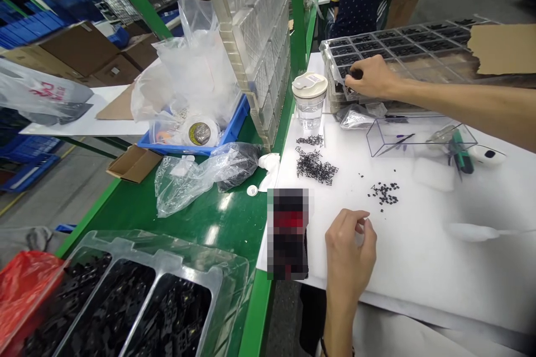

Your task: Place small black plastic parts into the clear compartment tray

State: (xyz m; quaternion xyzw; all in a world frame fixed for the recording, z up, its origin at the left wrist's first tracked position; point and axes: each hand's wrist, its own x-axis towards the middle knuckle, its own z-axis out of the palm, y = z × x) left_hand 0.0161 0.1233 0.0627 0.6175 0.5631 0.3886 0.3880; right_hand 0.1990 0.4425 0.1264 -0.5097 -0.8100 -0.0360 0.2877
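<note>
White sheeting covers the counter (419,268) at the right of the frame, green bench beside it. At lower centre the left hand (349,254) rests on the sheet, its fingers (363,222) curled together; whether they pinch anything I cannot tell. Just above it lies a small scatter of black parts (385,192). At upper right the right hand (371,77) reaches into a compartmented tray (419,44), fingers bunched around small black pieces there. A lidded cup (309,101) stands left of the tray.

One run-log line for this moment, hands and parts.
left hand: over white mat, fingers pinched | right hand: at compartment tray | small black parts: loose on mat
</note>
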